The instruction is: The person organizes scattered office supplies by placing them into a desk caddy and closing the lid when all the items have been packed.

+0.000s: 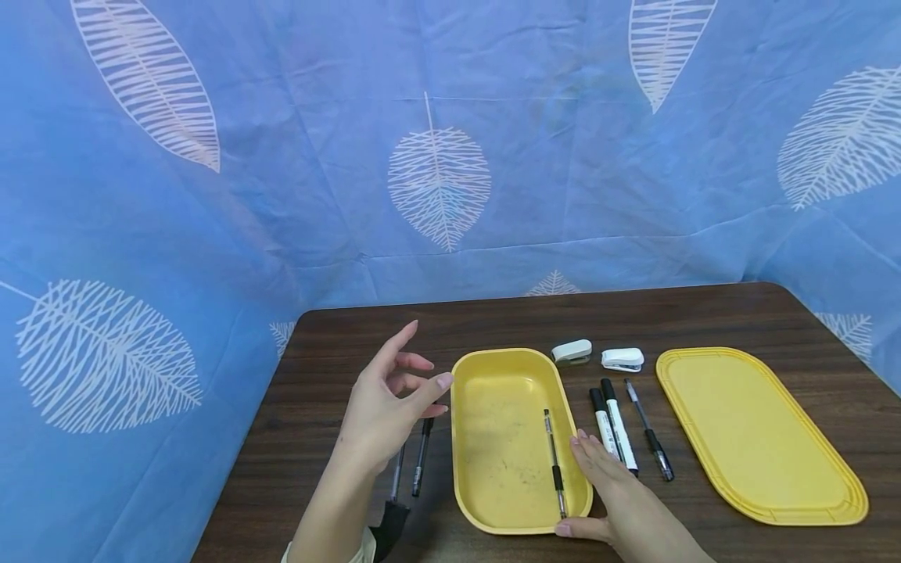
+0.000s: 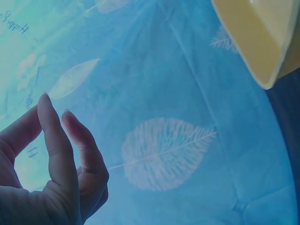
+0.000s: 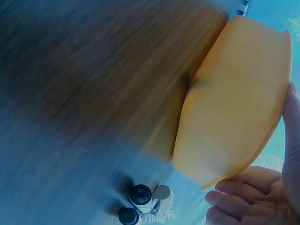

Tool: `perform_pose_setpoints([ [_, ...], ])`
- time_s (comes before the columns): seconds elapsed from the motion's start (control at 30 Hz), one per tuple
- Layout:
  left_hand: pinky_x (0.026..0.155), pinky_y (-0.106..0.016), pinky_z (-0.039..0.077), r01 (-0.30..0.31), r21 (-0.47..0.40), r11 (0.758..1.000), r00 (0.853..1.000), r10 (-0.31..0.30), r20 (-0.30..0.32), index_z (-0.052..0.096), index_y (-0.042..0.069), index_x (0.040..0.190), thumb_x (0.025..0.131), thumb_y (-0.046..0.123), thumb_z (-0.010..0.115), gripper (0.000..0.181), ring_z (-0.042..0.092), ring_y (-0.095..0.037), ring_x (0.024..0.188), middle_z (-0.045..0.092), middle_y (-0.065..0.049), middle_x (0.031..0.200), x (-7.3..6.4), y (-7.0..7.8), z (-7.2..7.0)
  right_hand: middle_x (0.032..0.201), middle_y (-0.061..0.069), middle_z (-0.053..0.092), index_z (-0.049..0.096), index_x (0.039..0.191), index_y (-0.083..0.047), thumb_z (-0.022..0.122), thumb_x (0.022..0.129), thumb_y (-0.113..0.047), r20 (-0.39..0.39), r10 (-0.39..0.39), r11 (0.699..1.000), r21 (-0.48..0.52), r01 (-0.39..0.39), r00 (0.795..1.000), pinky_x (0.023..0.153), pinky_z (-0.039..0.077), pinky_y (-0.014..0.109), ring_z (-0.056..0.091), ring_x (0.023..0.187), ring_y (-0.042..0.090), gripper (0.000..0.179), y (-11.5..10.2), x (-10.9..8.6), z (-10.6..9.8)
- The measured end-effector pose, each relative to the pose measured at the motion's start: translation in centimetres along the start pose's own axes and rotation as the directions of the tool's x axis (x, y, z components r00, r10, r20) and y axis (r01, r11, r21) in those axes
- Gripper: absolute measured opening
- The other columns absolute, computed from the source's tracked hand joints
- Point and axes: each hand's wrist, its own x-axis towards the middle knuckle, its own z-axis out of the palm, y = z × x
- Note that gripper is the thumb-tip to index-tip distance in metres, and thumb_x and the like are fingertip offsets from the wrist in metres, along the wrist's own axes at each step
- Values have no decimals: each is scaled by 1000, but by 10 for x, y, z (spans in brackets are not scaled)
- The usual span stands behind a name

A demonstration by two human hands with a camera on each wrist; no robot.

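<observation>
A yellow plastic box (image 1: 490,453) sits at the middle of the table, with one black-and-clear pen (image 1: 553,457) lying lengthwise inside along its right side. My right hand (image 1: 622,500) rests at the box's front right corner, thumb at the front rim and fingers along the right rim; the right wrist view shows the fingertips (image 3: 227,187) by the rim. My left hand (image 1: 397,395) hovers by the box's left rim, fingers loosely bent with nothing between them. Beneath it lie two pens, one of them (image 1: 422,457) dark, the other (image 1: 397,473) partly hidden by the wrist.
Right of the box lie two white markers (image 1: 618,430) with black caps and another pen (image 1: 649,432). Behind them stand two white staplers, one (image 1: 572,351) by the box's far corner, the other (image 1: 622,359) farther right. A yellow lid (image 1: 763,438) lies at the right.
</observation>
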Motion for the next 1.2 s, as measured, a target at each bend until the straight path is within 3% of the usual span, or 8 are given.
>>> perform_pose_setpoints([
  [0.43,69,-32,61,-57,42,997,997,59,-49,35,37,146,84,12,75,78,68,-16,83,56,-9,114,-9,16,-23,151,24,38,37,147,0,71,68,-64,9,-2,1000,-5,2,1000,100,43,57,37,139,44,107,3,1,1],
  [0.87,70,-31,61,-16,84,996,995,24,-94,33,39,147,85,15,74,78,67,-9,82,55,-7,123,-12,5,-46,147,26,42,42,143,3,72,69,-62,-62,-68,997,-43,66,996,97,45,57,40,136,44,104,6,0,4],
  [1.2,69,-31,61,-27,84,996,995,35,-88,28,40,149,86,17,74,81,68,-7,81,56,-6,124,-9,-4,-58,150,24,39,38,147,0,69,69,-66,-14,-31,999,-17,30,999,99,44,56,38,138,43,107,3,1,1],
])
